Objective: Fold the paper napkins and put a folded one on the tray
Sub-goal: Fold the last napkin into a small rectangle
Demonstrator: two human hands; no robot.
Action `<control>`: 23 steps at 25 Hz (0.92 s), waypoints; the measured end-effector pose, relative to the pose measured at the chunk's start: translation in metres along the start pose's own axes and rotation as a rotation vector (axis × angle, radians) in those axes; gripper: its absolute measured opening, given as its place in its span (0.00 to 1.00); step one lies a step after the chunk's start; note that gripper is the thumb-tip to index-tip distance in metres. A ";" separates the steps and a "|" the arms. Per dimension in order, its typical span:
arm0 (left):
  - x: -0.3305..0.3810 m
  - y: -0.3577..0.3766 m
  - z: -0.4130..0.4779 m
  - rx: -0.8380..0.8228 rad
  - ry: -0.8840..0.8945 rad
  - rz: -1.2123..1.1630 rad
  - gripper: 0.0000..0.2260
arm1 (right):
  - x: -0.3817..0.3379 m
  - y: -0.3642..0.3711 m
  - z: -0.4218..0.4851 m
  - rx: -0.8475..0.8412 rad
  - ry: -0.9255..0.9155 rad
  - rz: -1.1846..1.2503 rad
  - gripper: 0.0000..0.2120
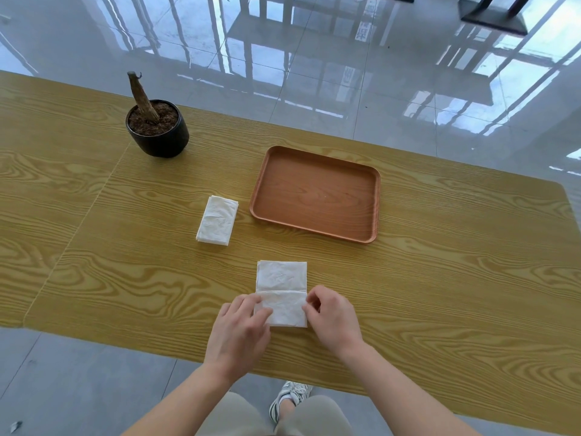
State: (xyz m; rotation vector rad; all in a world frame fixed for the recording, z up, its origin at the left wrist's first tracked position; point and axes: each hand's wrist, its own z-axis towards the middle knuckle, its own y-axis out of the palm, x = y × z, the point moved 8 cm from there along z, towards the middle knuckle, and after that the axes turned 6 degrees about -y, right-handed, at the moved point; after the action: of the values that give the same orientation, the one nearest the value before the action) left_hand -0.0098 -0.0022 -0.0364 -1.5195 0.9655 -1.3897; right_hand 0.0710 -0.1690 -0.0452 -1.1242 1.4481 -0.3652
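**Napkin half-folded at the table's near edge**

The napkin (pixel 281 292) lies flat on the wooden table (pixel 440 278) close to its near edge, a crease running across its middle. The left hand (pixel 239 335) pins its near-left corner with the fingers curled over the paper; the right hand (pixel 333 319) pinches the right edge between thumb and fingertips, though how much paper it has caught is hard to see. The sheet looks thin, light and limp, likely to tear or crumple, so the corners and edges are the places to hold. Farther off, a stack of napkins (pixel 217 225) sits left of the empty tray (pixel 314 228), near but apart. Bare tabletop lies between napkin and tray. A potted stump (pixel 157 127) stands well clear, far left.
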 end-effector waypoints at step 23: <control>-0.014 -0.010 0.020 -0.041 -0.153 -0.296 0.12 | -0.023 -0.038 0.057 0.055 -0.015 0.118 0.05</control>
State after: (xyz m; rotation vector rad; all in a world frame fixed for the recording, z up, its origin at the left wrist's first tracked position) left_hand 0.0090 0.0164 -0.0327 -1.8267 0.6990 -1.4371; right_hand 0.1333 -0.1474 -0.0157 -0.9912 1.4751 -0.3112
